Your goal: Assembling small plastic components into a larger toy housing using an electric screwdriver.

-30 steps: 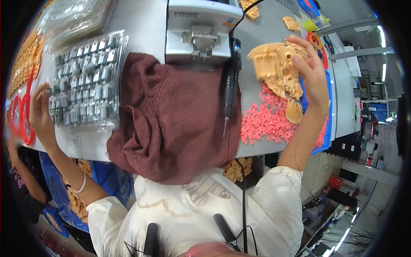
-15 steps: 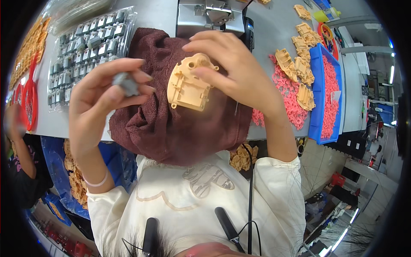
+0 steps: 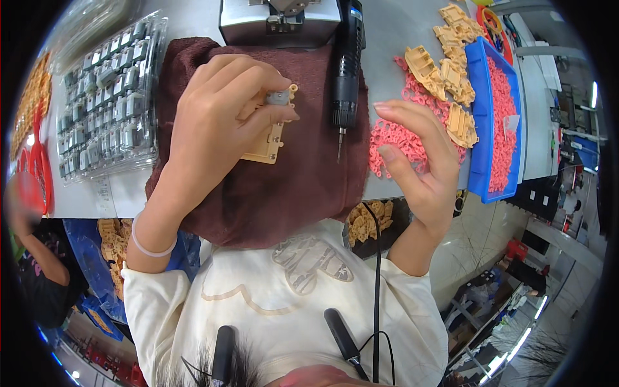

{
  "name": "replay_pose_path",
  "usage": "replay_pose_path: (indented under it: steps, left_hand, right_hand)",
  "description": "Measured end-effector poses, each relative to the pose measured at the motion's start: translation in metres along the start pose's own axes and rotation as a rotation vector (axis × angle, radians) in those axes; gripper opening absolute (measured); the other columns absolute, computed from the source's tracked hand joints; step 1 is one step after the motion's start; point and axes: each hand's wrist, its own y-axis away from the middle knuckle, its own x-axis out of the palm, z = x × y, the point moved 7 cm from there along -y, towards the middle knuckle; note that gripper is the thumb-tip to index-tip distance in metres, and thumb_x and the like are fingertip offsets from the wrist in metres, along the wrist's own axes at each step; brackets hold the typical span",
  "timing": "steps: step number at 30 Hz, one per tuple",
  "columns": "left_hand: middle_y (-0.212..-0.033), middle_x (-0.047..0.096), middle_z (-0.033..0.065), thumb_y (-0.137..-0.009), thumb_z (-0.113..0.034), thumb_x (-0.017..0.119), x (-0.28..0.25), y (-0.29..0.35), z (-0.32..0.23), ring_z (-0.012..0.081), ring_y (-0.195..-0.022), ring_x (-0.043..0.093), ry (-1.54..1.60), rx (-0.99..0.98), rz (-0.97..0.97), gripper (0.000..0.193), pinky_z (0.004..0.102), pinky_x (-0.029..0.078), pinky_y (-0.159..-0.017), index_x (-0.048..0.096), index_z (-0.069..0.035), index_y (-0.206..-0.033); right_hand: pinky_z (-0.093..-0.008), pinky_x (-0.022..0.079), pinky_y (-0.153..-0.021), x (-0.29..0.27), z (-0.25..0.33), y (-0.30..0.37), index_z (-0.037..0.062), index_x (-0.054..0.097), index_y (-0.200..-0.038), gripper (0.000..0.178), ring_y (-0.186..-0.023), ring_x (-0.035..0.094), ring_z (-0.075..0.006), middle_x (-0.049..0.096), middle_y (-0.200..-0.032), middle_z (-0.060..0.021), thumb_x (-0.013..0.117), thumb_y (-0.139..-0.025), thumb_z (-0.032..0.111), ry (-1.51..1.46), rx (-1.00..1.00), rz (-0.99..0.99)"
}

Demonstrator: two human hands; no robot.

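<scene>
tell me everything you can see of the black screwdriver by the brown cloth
The black screwdriver has a slim, cylindrical, plastic-looking body and a thin metal bit pointing toward the person. Its upper part lies just right of the silver machine; its lower part is over the brown cloth, though contact is unclear. Neither the left hand nor the right hand touches it.

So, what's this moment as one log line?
left hand: gripping grey part at tan housing | right hand: open, empty | black driver: over brown cloth
</scene>
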Motion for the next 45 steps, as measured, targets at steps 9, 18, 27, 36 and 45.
replay_pose_path:
  steps: [9, 18, 27, 36, 45]
  left_hand:
    - [-0.099, 0.071, 0.0044, -0.065, -0.008, 0.079, 0.008, 0.001, 0.007, 0.0265, -0.098, 0.063, 0.061, -0.07, 0.069, 0.026, 0.0351, 0.048, -0.087, 0.069, -0.004, -0.089]
    - [-0.147, 0.045, 0.0113, -0.056, -0.029, 0.088, 0.009, 0.016, -0.001, 0.0352, -0.125, 0.05, -0.119, -0.026, 0.34, 0.085, 0.0449, 0.042, -0.103, 0.056, -0.012, -0.133]
    - [-0.142, 0.047, 0.0132, -0.054, -0.023, 0.088, 0.001, 0.015, 0.004, 0.0366, -0.128, 0.046, -0.151, -0.04, 0.283, 0.088, 0.0465, 0.038, -0.106, 0.054, -0.012, -0.134]
    - [-0.133, 0.049, 0.0243, -0.062, -0.038, 0.084, 0.012, 0.022, 0.009, 0.0402, -0.124, 0.047, 0.007, 0.122, 0.074, 0.077, 0.0479, 0.038, -0.107, 0.053, -0.002, -0.122]
    - [-0.128, 0.051, 0.0215, -0.059, -0.037, 0.084, 0.008, 0.022, 0.01, 0.0381, -0.116, 0.051, -0.029, 0.139, 0.039, 0.075, 0.0464, 0.043, -0.099, 0.055, -0.002, -0.118]
  right_hand:
    - [-0.0346, 0.046, -0.095, -0.014, -0.036, 0.024, 0.0008, 0.067, -0.111, 0.032, -0.108, 0.062, -0.0266, 0.067, -0.111, -0.0136, 0.069, -0.079, 0.001, 0.01, 0.176, -0.058]
    - [-0.035, 0.048, -0.082, -0.027, -0.093, 0.019, 0.0006, 0.068, -0.099, 0.019, -0.089, 0.062, -0.0216, 0.065, -0.093, -0.0095, 0.07, -0.08, 0.006, 0.224, 0.488, -0.09]
    - [-0.0443, 0.044, -0.08, -0.003, -0.1, 0.007, 0.0, 0.065, -0.089, 0.016, -0.09, 0.056, -0.0341, 0.06, -0.088, -0.0149, 0.071, -0.08, 0.012, 0.583, 0.237, 0.088]
    - [-0.0424, 0.041, -0.081, -0.006, -0.114, 0.014, -0.0011, 0.055, -0.084, 0.019, -0.088, 0.051, -0.0322, 0.052, -0.084, -0.0138, 0.07, -0.08, 0.009, 0.496, 0.361, 0.155]
    - [-0.0376, 0.043, -0.081, -0.005, -0.125, 0.011, -0.0003, 0.055, -0.088, 0.016, -0.086, 0.054, -0.0279, 0.056, -0.084, -0.0116, 0.069, -0.082, 0.007, 0.431, 0.354, 0.147]
